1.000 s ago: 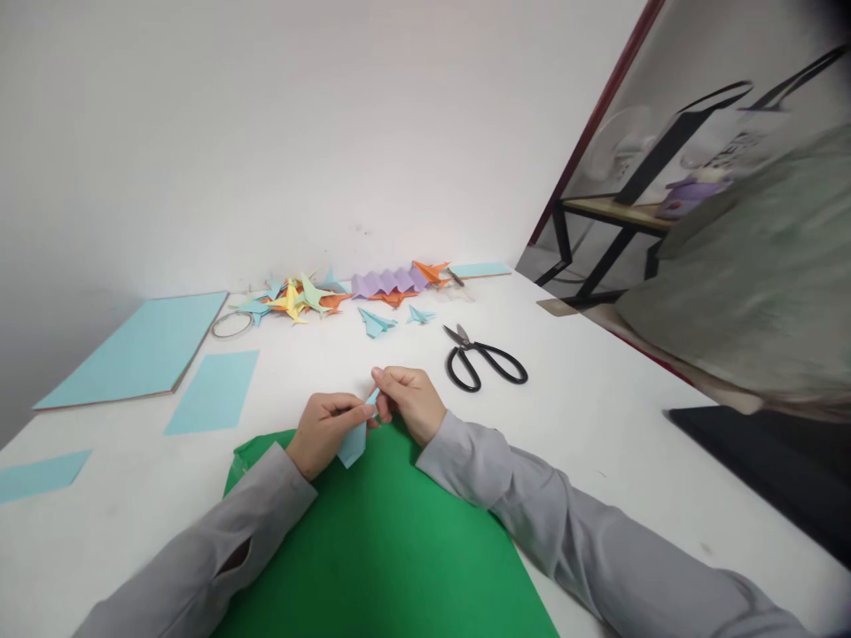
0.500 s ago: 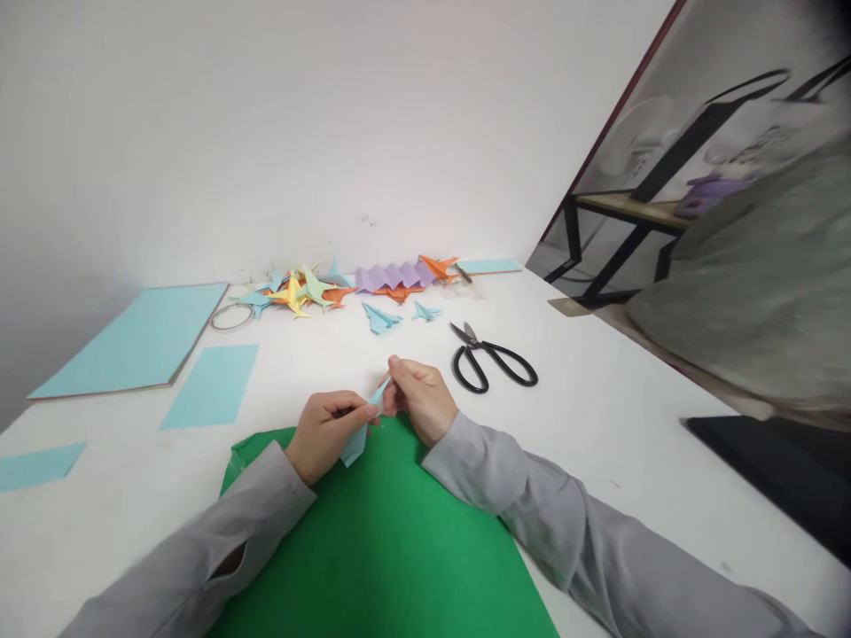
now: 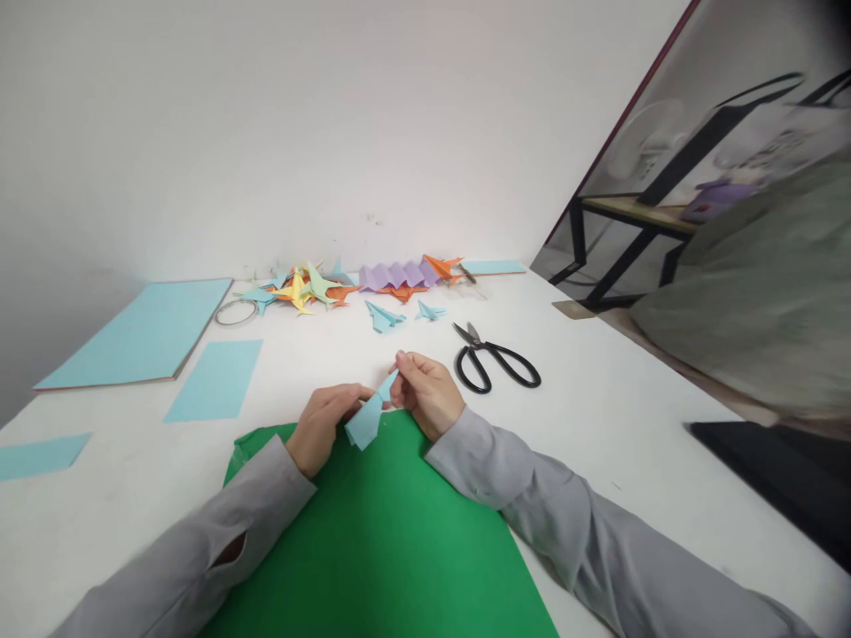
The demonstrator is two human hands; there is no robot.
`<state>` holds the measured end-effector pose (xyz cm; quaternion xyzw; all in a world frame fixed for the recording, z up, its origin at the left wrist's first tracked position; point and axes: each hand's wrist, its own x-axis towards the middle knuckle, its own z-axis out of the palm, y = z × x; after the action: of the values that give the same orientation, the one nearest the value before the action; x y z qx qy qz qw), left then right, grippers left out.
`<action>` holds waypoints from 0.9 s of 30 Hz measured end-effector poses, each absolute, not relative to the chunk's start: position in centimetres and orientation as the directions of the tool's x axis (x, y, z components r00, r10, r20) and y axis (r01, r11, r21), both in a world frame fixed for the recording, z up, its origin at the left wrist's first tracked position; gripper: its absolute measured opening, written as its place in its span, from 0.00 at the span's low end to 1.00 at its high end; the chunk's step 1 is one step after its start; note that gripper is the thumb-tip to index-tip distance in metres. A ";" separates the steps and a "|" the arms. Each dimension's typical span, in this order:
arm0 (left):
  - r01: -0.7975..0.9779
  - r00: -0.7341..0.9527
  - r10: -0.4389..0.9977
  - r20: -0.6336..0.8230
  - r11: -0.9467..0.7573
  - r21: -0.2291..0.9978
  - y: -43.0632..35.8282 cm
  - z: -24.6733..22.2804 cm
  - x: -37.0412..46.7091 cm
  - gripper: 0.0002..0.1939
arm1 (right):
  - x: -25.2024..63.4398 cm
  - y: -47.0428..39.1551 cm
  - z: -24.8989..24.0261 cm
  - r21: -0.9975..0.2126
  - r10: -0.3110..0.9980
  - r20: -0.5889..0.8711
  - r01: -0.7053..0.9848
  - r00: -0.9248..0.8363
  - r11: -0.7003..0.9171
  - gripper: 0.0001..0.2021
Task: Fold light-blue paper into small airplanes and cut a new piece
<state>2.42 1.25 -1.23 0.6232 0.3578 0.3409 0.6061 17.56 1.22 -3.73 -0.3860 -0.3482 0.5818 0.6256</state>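
A folded light-blue paper piece, narrow at its upper right and wider below, is held just above the near green board. The thumb and fingertips of my right hand pinch its narrow tip. My left hand is closed at its left edge, with fingers reaching behind the paper; their tips are partly hidden. The green board lies under both forearms. Black-handled scissors, blades slightly apart, rest to the right of my right hand. Two small folded blue paper planes lie beyond my hands.
Along the wall is a pile of folded paper figures beside a purple pleated paper. At left are a blue paper stack, loose blue sheets and a ring. A dark flat object lies at right, near a person's clothing.
My left thumb has come off the front of the folded paper, so more of its wide lower part shows. My right hand still pinches the tip. The view has shifted slightly.
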 end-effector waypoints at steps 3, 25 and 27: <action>0.000 0.563 0.825 -0.050 0.061 0.998 1.5 -1.3 2.4 0.17 | 17.7 1.3 -3.8 -0.875 0.996 -0.026 -0.483 0.081 0.017 0.18; -0.147 0.413 0.911 -0.011 0.078 0.986 2.5 -2.2 2.4 0.18 | 17.8 0.9 -3.8 -0.950 0.996 0.077 -0.307 -0.054 0.057 0.12; -0.144 0.420 0.908 -0.003 0.070 0.987 2.5 -2.2 2.4 0.16 | 17.9 0.9 -3.8 -0.946 0.995 0.062 -0.321 -0.073 0.036 0.12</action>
<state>2.36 2.49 -2.20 0.5453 0.3499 0.4096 0.6422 17.92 0.91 -3.85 -0.3790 -0.4447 0.5819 0.5658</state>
